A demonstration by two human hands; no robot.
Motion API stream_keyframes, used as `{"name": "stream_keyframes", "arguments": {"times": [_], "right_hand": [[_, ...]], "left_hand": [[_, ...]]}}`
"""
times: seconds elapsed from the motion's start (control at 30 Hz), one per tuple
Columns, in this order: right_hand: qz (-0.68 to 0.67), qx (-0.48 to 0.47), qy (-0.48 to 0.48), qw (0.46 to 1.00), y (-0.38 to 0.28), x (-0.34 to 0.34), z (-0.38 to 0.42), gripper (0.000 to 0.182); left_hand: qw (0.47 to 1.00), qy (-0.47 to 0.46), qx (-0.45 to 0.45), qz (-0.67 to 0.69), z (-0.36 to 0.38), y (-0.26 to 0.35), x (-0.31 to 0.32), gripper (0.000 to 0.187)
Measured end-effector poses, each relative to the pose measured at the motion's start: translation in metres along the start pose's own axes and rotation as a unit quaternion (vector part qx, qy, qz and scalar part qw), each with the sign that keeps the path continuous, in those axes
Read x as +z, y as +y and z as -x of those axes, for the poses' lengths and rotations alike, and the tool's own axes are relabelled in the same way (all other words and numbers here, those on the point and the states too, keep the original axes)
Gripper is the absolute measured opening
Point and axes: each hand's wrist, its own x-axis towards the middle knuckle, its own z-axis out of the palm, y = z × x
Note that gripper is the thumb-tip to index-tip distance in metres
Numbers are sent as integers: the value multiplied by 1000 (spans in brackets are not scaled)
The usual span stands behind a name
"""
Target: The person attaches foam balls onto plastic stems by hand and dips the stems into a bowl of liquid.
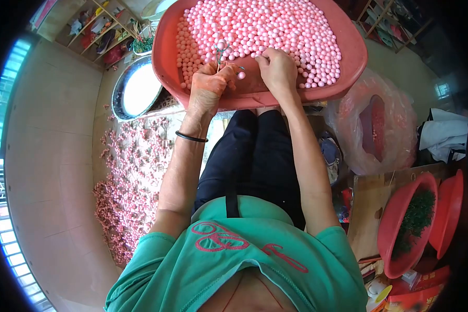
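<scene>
A wide red tub rests in front of my knees, full of loose pink beads. Over its near left part, my left hand, with an orange covering on it, is closed around a thin green beaded stem. Pink beads sit at the ends of its small branches, and one bead hangs beside the fingers. My right hand is above the near middle of the tub, thumb and fingers pinched together close to the beads. What lies between those fingertips is hidden.
A white-filled basin stands left of the tub. Many pink beaded sprigs cover the floor at left. On the right are a clear plastic bag and a red basin with green stems. Shelves stand behind.
</scene>
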Motion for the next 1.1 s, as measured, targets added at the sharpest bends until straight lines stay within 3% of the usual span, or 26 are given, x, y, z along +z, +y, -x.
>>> {"name": "stream_keyframes", "arguments": {"times": [0.17, 0.27, 0.5, 1.1], "right_hand": [[-349, 99, -29, 932, -13, -18, 30, 18], [-403, 116, -43, 907, -21, -22, 43, 16], [-444, 137, -57, 884, -31, -28, 45, 9], [-402, 104, -55, 908, -24, -28, 48, 10]], "left_hand": [[998, 57, 17, 4, 3, 2, 9, 11], [997, 63, 17, -31, 5, 6, 11, 10], [995, 63, 20, -75, 7, 7, 16, 14], [998, 9, 14, -69, 8, 11, 13, 13]]}}
